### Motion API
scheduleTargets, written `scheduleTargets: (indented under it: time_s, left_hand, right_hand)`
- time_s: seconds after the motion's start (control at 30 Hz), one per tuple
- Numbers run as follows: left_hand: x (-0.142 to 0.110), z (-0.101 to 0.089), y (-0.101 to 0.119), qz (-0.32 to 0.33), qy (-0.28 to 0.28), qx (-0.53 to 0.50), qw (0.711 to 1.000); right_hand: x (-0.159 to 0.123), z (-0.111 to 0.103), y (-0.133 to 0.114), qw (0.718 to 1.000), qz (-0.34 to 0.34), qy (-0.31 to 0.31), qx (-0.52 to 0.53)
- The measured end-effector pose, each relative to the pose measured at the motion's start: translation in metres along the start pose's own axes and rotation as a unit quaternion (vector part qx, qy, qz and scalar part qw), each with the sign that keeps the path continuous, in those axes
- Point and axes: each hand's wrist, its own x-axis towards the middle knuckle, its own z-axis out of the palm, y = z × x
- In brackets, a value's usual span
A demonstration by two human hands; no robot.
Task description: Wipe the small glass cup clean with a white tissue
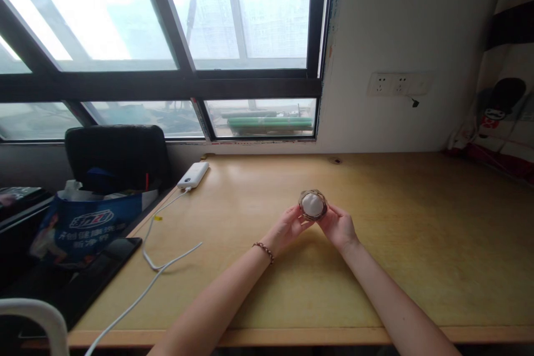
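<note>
A small round object (312,205) with a whitish, slightly uneven face and a shiny gold-brown rim is held up over the wooden table (417,267). Its exact kind does not show. My left hand (291,226) grips it from the left, fingers curled under its lower edge. On the other side, my right hand (339,227) closes on its right edge. Both hands meet near the bottom of the object, and its back is hidden. A beaded bracelet (267,252) circles my left wrist.
A white power bank (193,175) lies at the table's left edge, with a white cable (146,253) trailing toward the front. Left of the table stand a black chair (117,150) and a blue bag (89,222). Wall sockets (392,84) sit above the back edge.
</note>
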Motion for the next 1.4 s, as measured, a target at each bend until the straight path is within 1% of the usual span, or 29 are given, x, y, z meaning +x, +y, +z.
scheduleTargets:
  time_s: [0.1,0.2,0.27,0.37,0.53,0.63,0.73,0.83,0.9,0.97,1.07,1.13,1.27,1.4]
  left_hand:
    - [0.0,0.0,0.0,0.009,-0.004,0.022,1.0]
    - [0.0,0.0,0.0,0.018,-0.003,0.044,0.999]
    - [0.0,0.0,0.002,0.019,-0.005,0.047,0.999]
    - [-0.001,0.001,0.006,0.001,-0.025,0.049,0.998]
    - [-0.004,0.002,0.013,-0.04,-0.083,0.074,0.993]
    - [-0.005,0.001,0.014,-0.058,-0.089,0.1,0.989]
    - [-0.006,0.002,0.014,-0.068,-0.078,0.132,0.986]
    - [-0.006,0.004,0.013,-0.061,-0.06,0.14,0.986]
    - [-0.005,0.004,0.013,-0.048,-0.041,0.115,0.991]
    - [-0.003,0.001,0.012,-0.032,-0.009,0.072,0.997]
    - [0.001,-0.008,0.013,-0.008,0.043,0.026,0.999]
    - [0.003,-0.014,0.013,0.002,0.055,0.017,0.998]
    - [0.006,-0.019,0.012,0.006,0.066,0.004,0.998]
    - [0.007,-0.017,0.01,0.042,0.117,0.0,0.992]
  right_hand:
    - [0.0,0.004,0.002,1.0,0.008,0.016,-0.004]
    - [0.001,0.006,0.005,0.998,-0.01,0.051,-0.028]
    - [0.002,0.005,0.008,0.997,-0.026,0.061,-0.04]
    - [0.003,0.004,0.011,0.996,-0.031,0.063,-0.06]
    - [0.002,0.003,0.015,0.997,0.003,0.052,-0.054]
    - [0.002,0.003,0.015,0.998,0.016,0.049,-0.031]
    - [0.002,0.002,0.014,0.999,0.026,0.047,0.004]
    - [0.001,0.002,0.013,0.998,0.037,0.028,0.047]
    - [0.001,0.002,0.011,0.996,0.036,0.019,0.073]
    - [0.002,0.001,0.009,0.995,0.026,0.033,0.089]
    - [0.003,-0.001,0.004,0.993,0.001,0.071,0.093]
    - [0.004,-0.004,0.001,0.993,-0.012,0.086,0.084]
    - [0.004,-0.006,-0.001,0.993,-0.016,0.083,0.08]
    - [0.003,-0.005,0.001,0.994,-0.011,0.077,0.083]
